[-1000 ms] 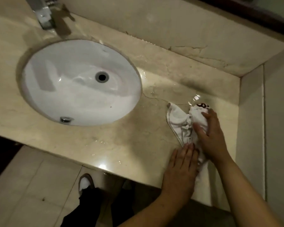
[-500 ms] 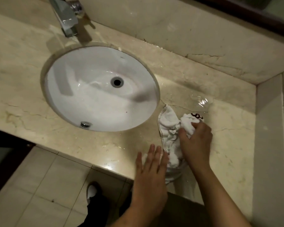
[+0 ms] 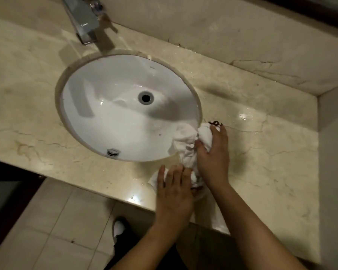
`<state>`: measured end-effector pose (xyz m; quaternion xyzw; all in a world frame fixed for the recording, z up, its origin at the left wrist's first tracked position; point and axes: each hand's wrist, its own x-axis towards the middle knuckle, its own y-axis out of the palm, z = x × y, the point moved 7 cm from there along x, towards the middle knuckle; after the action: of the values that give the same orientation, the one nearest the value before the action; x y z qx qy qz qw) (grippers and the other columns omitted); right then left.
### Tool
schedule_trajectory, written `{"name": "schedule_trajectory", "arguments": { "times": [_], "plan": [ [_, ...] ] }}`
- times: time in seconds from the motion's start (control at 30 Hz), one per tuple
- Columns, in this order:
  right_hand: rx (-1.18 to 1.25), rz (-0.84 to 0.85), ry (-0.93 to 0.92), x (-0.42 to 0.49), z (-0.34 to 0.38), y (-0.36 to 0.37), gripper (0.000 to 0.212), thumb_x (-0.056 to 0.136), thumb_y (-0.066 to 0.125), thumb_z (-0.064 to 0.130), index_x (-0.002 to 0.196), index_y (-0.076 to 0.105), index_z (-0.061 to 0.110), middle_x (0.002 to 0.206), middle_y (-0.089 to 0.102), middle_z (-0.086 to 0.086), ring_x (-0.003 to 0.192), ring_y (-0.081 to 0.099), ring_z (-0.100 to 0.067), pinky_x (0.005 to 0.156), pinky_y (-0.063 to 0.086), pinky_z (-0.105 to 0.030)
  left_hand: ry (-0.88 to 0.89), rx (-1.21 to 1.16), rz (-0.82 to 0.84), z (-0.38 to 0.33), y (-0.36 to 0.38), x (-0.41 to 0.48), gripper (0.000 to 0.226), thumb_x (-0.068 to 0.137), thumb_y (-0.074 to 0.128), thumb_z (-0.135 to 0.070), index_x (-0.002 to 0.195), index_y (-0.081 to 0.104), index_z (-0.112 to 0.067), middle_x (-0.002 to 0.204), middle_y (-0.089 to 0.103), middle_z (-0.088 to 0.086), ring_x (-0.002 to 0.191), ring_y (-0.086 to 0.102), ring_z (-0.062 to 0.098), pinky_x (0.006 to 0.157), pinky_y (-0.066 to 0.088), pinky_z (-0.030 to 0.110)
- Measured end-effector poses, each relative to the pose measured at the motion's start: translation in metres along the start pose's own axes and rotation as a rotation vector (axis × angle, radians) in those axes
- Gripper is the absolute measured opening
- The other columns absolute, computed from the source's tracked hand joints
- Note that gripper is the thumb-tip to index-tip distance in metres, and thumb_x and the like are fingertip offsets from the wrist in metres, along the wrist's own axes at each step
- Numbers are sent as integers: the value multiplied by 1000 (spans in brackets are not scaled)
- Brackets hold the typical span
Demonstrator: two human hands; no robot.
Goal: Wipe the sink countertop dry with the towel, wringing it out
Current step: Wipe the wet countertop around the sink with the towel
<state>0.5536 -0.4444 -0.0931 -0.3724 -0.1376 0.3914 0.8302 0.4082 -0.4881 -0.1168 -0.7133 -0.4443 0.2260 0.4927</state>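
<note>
A crumpled white towel (image 3: pixel 185 141) with dark lettering lies on the beige marble countertop (image 3: pixel 271 158) at the right rim of the white oval sink (image 3: pixel 109 117), its far part hanging over the basin edge. My right hand (image 3: pixel 213 154) presses and grips the upper part of the towel. My left hand (image 3: pixel 174 193) rests on the towel's near end by the counter's front edge, fingers slightly spread over the cloth.
A chrome faucet (image 3: pixel 82 20) stands behind the basin. Water film glistens on the counter right of the sink (image 3: pixel 244 115) and along the backsplash (image 3: pixel 222 36). A side wall (image 3: pixel 334 152) bounds the counter on the right. Tiled floor (image 3: pixel 53 227) and my shoe lie below.
Both hands have slid the towel left across the counter until it reaches the sink rim and spills over it. My left hand, briefly off the cloth, is back on its near end.
</note>
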Motion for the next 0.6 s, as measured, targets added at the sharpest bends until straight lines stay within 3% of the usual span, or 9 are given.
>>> {"name": "schedule_trajectory", "arguments": {
  "times": [0.13,0.3,0.47,0.53,0.6],
  "plan": [
    [70,71,-87,-14,43,40,49,97,56,14,145,52,19,162,34,0,148,33,-18,121,30,-33,-4,-2,-64,45,-23,-3,46,81,48,-26,124,51,-7,120,64,17,119,51,32,111,40,57],
    [129,-49,-81,-32,33,15,42,88,51,9,129,57,14,138,49,-8,127,46,-26,108,40,-38,48,-53,-36,40,-28,-9,48,80,52,-25,125,51,-10,120,58,12,116,54,32,112,37,57],
    [73,-237,95,-50,-31,-44,39,93,55,3,132,55,9,137,46,-16,126,45,-29,95,29,-15,277,-89,46,-5,-11,-5,48,79,58,-36,124,55,-17,118,58,4,116,53,24,113,33,51],
    [51,-302,147,-53,-61,-74,41,93,54,3,133,54,6,136,47,-21,125,43,-32,101,28,-20,370,-63,93,-37,5,-1,48,80,59,-43,123,58,-21,118,62,2,116,55,22,114,32,48],
    [-5,-355,201,-51,-90,-102,44,91,52,14,133,54,3,134,49,-25,124,44,-37,106,31,-35,401,-53,143,-66,22,5,47,83,57,-47,124,60,-24,120,64,0,117,55,20,116,30,46]
  ]
}}
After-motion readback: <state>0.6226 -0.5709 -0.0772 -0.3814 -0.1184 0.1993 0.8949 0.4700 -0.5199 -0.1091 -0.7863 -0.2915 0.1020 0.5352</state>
